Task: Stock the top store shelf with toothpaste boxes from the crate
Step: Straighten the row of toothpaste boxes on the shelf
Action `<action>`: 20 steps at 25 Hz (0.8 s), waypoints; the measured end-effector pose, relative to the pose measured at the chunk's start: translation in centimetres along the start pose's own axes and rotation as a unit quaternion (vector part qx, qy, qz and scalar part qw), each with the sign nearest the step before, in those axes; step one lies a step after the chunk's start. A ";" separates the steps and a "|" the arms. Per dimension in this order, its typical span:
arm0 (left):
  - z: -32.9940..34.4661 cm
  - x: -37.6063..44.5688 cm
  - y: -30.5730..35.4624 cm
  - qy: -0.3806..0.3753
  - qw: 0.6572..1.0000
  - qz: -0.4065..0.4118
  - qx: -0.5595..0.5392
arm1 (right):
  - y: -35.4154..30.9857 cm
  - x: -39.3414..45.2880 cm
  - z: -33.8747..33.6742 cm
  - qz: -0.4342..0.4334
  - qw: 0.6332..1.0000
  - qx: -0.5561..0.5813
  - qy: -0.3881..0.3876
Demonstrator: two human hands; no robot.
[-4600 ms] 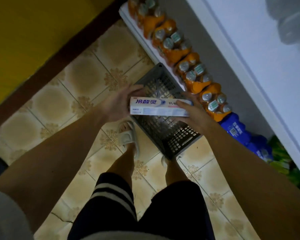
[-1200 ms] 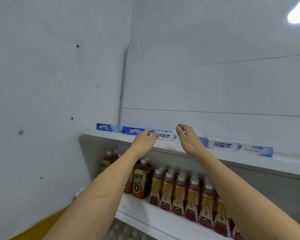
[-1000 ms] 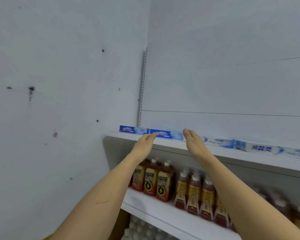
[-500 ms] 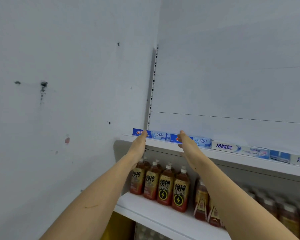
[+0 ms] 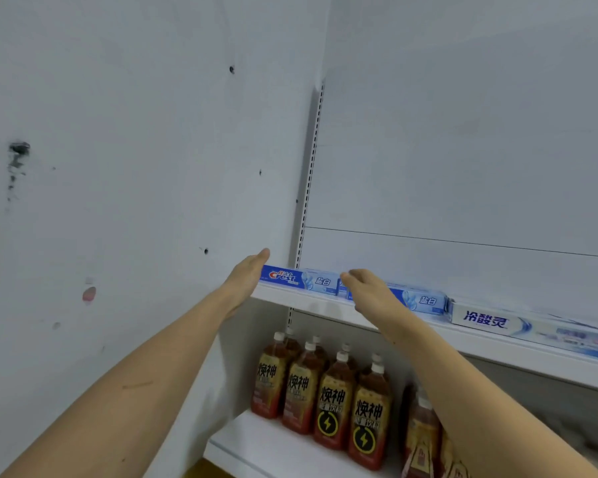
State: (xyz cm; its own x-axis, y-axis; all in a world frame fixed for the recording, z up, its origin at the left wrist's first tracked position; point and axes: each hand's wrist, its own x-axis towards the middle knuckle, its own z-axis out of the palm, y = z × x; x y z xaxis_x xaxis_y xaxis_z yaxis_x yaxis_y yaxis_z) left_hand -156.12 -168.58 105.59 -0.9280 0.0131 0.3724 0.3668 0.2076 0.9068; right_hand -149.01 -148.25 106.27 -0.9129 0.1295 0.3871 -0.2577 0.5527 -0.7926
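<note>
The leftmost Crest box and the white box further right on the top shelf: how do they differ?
The leftmost Crest box is mostly blue with a red and white logo; the white box carries blue characters. The Crest box sits at the shelf's left end with the left hand flat against its end; nothing touches the white box. Both lie lengthwise along the top shelf front.

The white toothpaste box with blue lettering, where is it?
White toothpaste box lies on the top shelf, right of the second blue Crest box, above the brown drink bottles.
</note>
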 end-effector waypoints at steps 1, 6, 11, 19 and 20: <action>-0.2 0.9 -0.5 -0.001 1.000 0.003 0.000 | 0.4 0.3 0.3 -0.018 0.999 -0.031 -0.002; -0.3 7.4 -2.8 -0.022 0.998 0.042 0.045 | 0.7 4.3 1.7 -0.061 0.993 -0.097 0.013; 0.8 16.1 -3.9 -0.145 0.939 0.119 0.287 | 1.6 9.7 3.8 -0.129 0.932 -0.337 0.039; 4.3 26.3 -3.3 -0.354 0.836 -0.022 0.419 | 2.9 19.0 4.2 0.039 0.865 -0.496 -0.058; 4.9 27.4 -3.2 -0.367 0.828 -0.038 0.423 | 3.0 20.1 3.9 0.064 0.851 -0.517 -0.071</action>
State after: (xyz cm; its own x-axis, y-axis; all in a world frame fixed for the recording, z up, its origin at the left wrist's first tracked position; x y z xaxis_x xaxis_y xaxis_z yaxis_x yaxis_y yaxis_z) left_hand -183.05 -164.08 111.95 -0.8494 0.4958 -0.1806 0.4176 0.8408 0.3444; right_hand -169.38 -147.20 109.82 -0.9604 0.1829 0.2104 0.1959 0.9797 0.0424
